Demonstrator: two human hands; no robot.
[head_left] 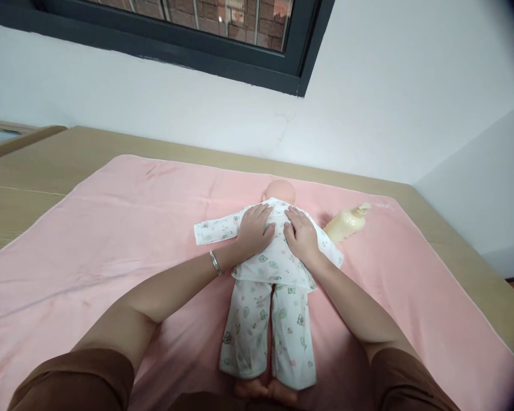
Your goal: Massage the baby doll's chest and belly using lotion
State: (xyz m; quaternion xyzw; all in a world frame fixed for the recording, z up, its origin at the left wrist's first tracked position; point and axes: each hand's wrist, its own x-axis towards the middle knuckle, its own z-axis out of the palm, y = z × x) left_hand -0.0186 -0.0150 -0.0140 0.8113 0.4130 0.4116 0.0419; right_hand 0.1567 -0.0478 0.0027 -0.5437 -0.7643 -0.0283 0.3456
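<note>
A baby doll [269, 285] in white printed pyjamas lies face down on a pink blanket [111, 240], its bald head [280, 189] toward the wall and its bare feet toward me. My left hand [253, 228] rests flat on the doll's upper back, fingers stretched out. Beside it my right hand [300, 233] lies flat on the back too, fingers together and extended. A silver bracelet [215, 262] circles my left wrist. Neither hand holds anything.
A cream-coloured bottle [346, 222] lies on its side on the blanket just right of the doll's shoulder. The blanket covers a tan bed surface [34, 165] set against a white wall. A dark-framed window [223, 51] is above.
</note>
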